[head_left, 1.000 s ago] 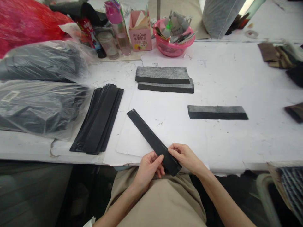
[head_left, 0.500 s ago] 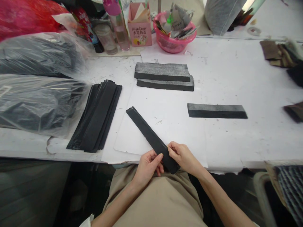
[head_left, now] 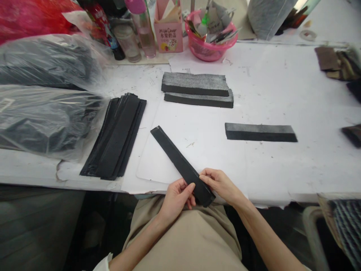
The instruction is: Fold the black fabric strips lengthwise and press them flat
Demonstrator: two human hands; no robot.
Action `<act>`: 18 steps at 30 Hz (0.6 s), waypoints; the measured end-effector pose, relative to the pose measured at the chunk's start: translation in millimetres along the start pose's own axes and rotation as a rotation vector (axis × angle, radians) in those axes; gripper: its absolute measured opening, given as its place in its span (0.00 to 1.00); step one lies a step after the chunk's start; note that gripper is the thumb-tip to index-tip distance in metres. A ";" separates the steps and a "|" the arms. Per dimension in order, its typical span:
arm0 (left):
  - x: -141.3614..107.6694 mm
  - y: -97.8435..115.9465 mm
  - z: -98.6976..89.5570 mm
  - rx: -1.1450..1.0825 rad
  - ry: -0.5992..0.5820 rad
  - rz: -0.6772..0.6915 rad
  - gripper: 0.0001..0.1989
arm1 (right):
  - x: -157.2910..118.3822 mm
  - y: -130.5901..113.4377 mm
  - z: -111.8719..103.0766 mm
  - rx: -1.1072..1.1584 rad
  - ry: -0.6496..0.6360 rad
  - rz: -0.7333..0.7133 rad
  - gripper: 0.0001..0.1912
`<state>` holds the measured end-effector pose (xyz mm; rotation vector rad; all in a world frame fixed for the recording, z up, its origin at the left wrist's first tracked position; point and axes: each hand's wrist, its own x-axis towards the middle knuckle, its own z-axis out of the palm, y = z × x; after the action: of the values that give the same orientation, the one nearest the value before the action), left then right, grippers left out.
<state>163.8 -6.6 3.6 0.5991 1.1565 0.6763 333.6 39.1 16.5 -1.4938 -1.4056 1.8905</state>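
A long black strip slants across the near edge of the table, its far end on the white surface. My left hand pinches its left side near the close end, thumb on top. On the opposite edge my right hand grips the same strip between thumb and fingers. To the left lies a fanned pile of black strips. Farther back are two stacks of strips with grey, fuzzy upper faces and black edges, the rear stack overlapping the front one. Another grey-and-black strip lies at the right.
Clear plastic bags of dark material cover the table's left side. Along the back stand a glass, a bottle, a pink box and a pink basket. Fabric scraps lie at the far right.
The view has shifted slightly, so the table items appear a little higher and farther right. Both hands keep their hold on the black strip, almost unmoved.
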 end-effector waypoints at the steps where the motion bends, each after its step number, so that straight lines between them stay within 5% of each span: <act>1: -0.2 -0.2 0.0 0.004 0.005 0.000 0.21 | 0.6 1.3 0.7 -0.052 0.022 -0.020 0.14; 5: -1.0 -1.0 -0.6 0.004 0.013 0.015 0.20 | 0.0 5.8 2.9 -0.194 0.104 -0.073 0.13; 12: 0.1 -3.5 0.0 -0.067 0.046 0.053 0.18 | -15.2 14.5 2.6 0.048 0.040 -0.038 0.11; 18: -11.1 3.3 -0.6 0.185 -0.143 -0.019 0.19 | -34.2 4.6 -19.8 -0.014 0.129 -0.130 0.06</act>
<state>159.9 -12.7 12.7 0.7794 1.0961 0.5051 365.4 20.6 31.7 -1.4652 -1.4225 1.6802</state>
